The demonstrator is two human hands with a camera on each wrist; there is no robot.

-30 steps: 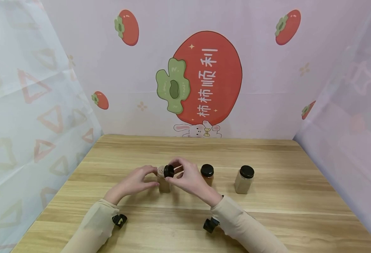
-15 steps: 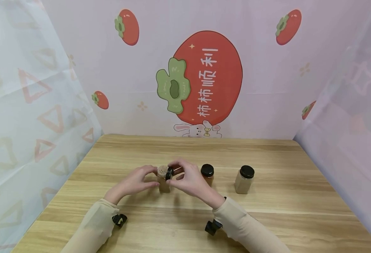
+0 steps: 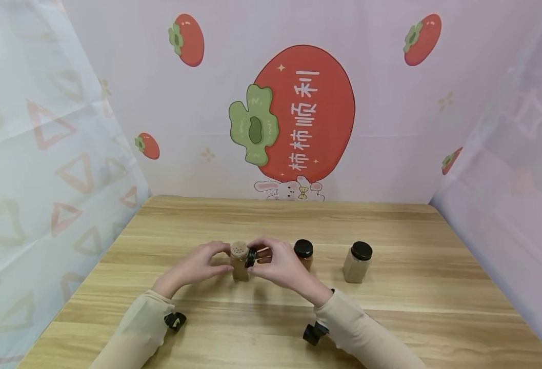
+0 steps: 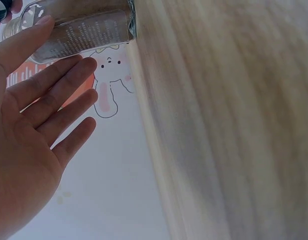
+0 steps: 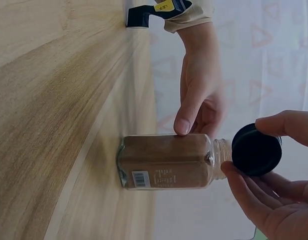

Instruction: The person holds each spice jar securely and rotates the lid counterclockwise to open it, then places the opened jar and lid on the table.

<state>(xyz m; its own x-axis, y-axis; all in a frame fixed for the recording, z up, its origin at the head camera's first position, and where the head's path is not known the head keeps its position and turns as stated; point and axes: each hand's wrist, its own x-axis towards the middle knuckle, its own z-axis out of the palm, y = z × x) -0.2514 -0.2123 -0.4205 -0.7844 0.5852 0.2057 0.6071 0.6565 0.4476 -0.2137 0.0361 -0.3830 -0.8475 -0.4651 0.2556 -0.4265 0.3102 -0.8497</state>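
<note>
Standing upright on the wood-grain table [image 3: 252,333], the brown-powder spice jar [image 5: 166,155] shows its perforated shaker top [image 3: 239,249], uncapped. The left hand [image 3: 201,264] holds it from the left, thumb against one side and forefinger near another, the remaining fingers loosely spread in the left wrist view. The right hand [image 3: 280,264] pinches the black screw cap [image 5: 257,150] between thumb and fingers, tipped on edge just beside the jar's neck; whether cap and glass touch, I cannot tell. Behind that hand, partly hidden, is a black-capped jar of reddish-brown spice [image 3: 306,263]; farther right stands a black-capped jar of greyish-beige powder [image 3: 356,270]. Beyond the table hangs a pale backdrop [image 3: 183,113] printed with persimmons [image 3: 330,118] and a rabbit [image 3: 288,191].
</note>
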